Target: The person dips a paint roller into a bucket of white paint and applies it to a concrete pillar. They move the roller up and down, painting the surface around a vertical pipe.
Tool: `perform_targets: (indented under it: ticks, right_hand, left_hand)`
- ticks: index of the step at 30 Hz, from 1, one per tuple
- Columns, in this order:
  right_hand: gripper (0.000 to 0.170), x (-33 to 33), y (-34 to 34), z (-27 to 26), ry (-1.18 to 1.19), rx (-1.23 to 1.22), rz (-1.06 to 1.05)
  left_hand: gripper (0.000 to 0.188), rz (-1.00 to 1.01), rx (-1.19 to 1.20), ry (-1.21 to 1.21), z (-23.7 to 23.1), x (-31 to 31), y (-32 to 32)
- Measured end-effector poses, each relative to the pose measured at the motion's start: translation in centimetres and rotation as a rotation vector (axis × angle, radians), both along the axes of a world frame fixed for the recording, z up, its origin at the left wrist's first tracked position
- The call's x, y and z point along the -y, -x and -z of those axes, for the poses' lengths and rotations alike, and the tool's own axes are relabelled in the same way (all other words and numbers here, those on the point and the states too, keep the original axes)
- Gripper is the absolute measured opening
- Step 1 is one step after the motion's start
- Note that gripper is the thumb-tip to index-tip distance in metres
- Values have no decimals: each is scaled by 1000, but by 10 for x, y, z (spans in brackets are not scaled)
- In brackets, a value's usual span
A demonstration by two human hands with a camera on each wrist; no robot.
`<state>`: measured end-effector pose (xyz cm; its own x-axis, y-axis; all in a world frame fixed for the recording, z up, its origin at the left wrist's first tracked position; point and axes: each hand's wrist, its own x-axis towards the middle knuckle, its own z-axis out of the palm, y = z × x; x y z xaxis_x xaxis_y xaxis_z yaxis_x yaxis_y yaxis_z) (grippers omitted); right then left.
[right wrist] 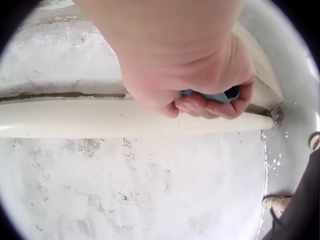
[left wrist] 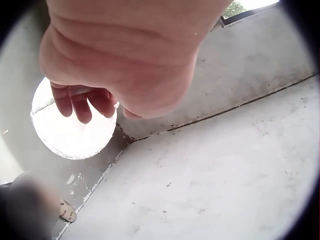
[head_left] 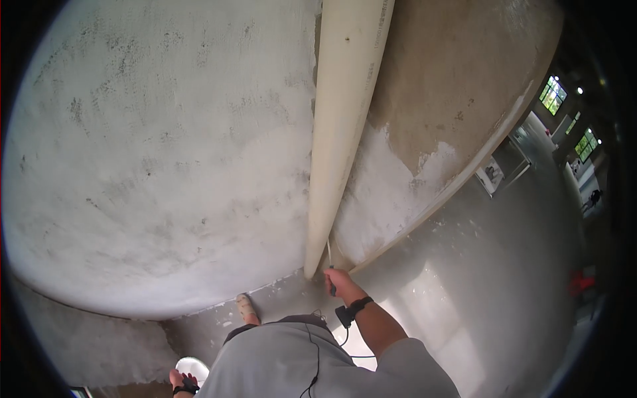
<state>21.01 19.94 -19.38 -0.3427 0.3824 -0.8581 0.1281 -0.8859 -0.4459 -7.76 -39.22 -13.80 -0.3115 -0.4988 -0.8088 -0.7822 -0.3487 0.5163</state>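
The right hand grips the dark handle of a thin tool whose pale blade points up beside the foot of a cream pipe. In the right wrist view the fingers of the right hand curl round a blue-green handle; the blade is hidden there. Low at the left, the left hand is at a white round bucket. From the left wrist, the left hand has its fingers curled round what looks like the handle of the bucket.
A patchy white wall stands left of the pipe, a partly plastered brown wall right of it. Grey floor runs along their base. A sandalled foot stands near the wall. Windows and a red object show far right.
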Motion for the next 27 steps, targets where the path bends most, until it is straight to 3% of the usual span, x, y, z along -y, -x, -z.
perform_targets:
  ticks: [1,2,3,6,12,14,16,18,20,27]
  right_hand:
    - [26,1,-1,-3,-26,-6,-9]
    - [28,0,-1,-5,-55,-15,-21]
    - [28,1,-1,-8,-58,-8,-27]
    - [31,9,-6,-13,-186,121,25]
    - [32,32,-43,11,-293,203,48]
    - [31,50,-67,1,-452,169,-20]
    - [30,61,-85,2,-379,251,-42]
    - [29,78,-104,5,-306,334,-72]
    - [24,89,-112,4,-197,259,87]
    - [17,99,-116,12,-188,213,115]
  left_hand:
    - [17,1,8,-2,61,70,3]
    - [29,84,47,-31,102,101,6]
    - [40,164,85,-60,127,87,6]
    - [38,139,125,-115,139,88,2]
    - [32,181,186,-242,144,73,-10]
    - [31,192,210,-257,142,70,-17]
    - [21,230,178,-179,115,22,3]
    - [11,263,149,-102,80,-10,-17]
    - [25,330,81,-50,75,-28,-12]
    - [23,320,-20,-37,73,-48,19]
